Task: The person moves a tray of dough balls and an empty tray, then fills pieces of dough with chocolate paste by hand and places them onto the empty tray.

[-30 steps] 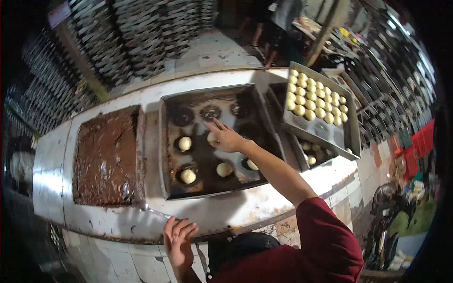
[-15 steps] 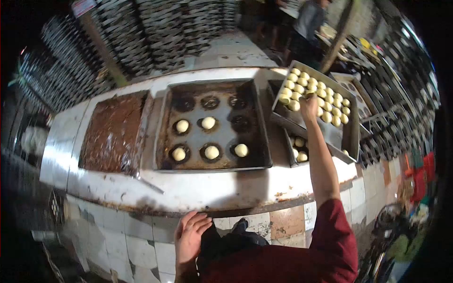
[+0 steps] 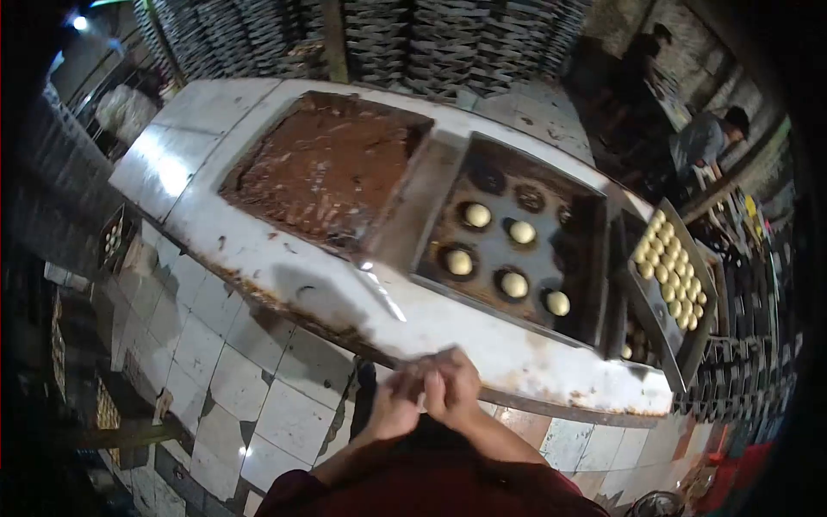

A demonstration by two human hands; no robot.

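Note:
My left hand (image 3: 392, 407) and my right hand (image 3: 455, 386) are pressed together just in front of the counter's near edge, below the dark baking tray (image 3: 517, 157). Their fingers are closed around a small pale dough piece (image 3: 422, 397), which is mostly hidden between them. On the dark tray lie several round dough balls (image 3: 514, 283), each in a greasy ring. To the right, a tilted metal tray (image 3: 689, 366) carries rows of raw dough balls (image 3: 672, 274). A shallow pan of brown filling (image 3: 327, 164) lies at the left of the counter.
A metal spatula (image 3: 379, 291) lies on the white counter (image 3: 284, 284) between the brown filling and the edge. Stacks of trays (image 3: 413, 34) fill the back wall. Two other people (image 3: 702, 138) stand at the far right. The counter's front is cracked tile (image 3: 224, 379).
My right hand left the tray of raw dough balls and came back to my body. My left hand rose to meet it. The view swung left and down.

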